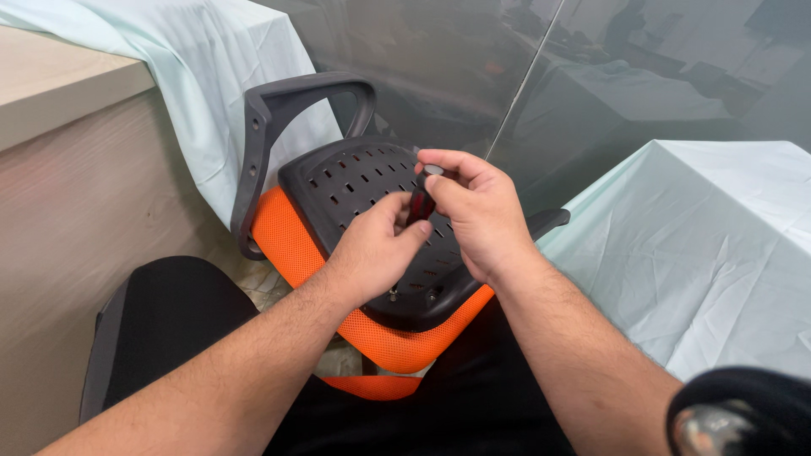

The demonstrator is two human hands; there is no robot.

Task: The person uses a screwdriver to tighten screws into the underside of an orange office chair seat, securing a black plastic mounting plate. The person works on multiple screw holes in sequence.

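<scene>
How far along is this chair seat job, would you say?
One armrest already sits on the upturned seat's black underside panel. Both the left hand and right hand hold a screwdriver upright over the panel. Bolts near its front edge stand proud, so tightening probably remains.

Bare forearms, no sleeves, dark trousers

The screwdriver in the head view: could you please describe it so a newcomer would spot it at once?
Find the upturned orange chair seat with its black perforated underside. Above that plate, the left hand and right hand meet around the screwdriver. It is the only upright red-and-black handle there, grey-capped on top.
</scene>
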